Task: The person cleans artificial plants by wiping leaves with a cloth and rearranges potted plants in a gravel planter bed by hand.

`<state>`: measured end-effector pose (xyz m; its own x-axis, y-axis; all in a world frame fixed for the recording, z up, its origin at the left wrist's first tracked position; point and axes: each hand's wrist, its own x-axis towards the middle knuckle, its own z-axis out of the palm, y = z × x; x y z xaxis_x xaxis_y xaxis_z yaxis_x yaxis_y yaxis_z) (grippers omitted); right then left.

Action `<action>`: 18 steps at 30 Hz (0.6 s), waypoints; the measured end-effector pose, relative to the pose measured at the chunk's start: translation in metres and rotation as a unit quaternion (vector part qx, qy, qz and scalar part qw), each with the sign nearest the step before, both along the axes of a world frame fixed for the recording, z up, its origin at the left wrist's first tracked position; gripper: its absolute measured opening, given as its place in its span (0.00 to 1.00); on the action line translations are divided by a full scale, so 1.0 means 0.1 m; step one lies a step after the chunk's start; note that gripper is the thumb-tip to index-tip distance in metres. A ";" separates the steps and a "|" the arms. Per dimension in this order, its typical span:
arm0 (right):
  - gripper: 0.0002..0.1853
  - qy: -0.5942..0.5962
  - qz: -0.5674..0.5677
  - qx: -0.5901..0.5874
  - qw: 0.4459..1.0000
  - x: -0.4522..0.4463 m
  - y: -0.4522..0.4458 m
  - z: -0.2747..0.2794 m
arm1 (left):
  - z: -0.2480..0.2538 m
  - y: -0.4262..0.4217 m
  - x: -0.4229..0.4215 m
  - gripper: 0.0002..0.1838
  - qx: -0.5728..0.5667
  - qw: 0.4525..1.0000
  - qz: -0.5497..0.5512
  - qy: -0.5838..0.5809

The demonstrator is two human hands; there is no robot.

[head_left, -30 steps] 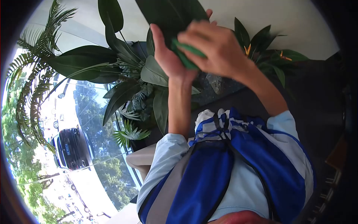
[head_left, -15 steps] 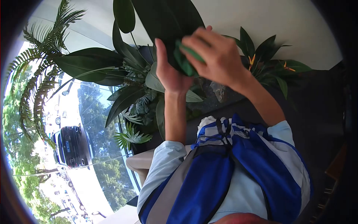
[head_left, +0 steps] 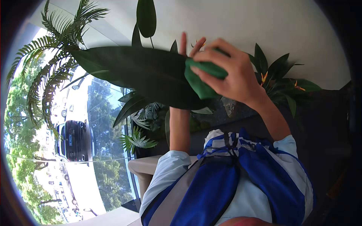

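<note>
A large dark green leaf (head_left: 143, 75) stretches sideways across the upper middle, in front of my left hand (head_left: 183, 44). Only outstretched, spread fingers of that hand show above the leaf's top edge; its palm is hidden behind the blade. My right hand (head_left: 235, 73) is closed on a green cloth (head_left: 203, 81), which lies against the right end of the leaf.
Potted plants with broad leaves stand behind and left, with a fan-shaped leaf (head_left: 137, 141) low down. Orange-flowered plants (head_left: 264, 77) are at right by the pale wall (head_left: 233, 19). A palm frond (head_left: 49, 71) hangs before the window, with a parked black car (head_left: 73, 141) outside.
The large leaf now lies sideways over my left hand, which was in fuller view before. My right hand and the cloth have moved right and slightly down.
</note>
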<state>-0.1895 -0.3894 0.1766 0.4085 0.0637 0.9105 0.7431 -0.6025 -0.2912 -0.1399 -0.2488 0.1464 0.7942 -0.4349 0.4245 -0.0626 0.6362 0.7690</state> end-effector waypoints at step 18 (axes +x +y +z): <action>0.29 0.275 0.131 0.034 0.952 -0.41 0.12 -0.33 | -0.87 0.02 -0.40 0.37 -0.076 0.984 0.074 0.146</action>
<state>-0.2309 -0.3772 0.1431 0.8033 0.1768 0.5688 0.5885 -0.3833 -0.7119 -0.1802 -0.2466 0.0596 0.9420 -0.2537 0.2199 0.0458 0.7460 0.6644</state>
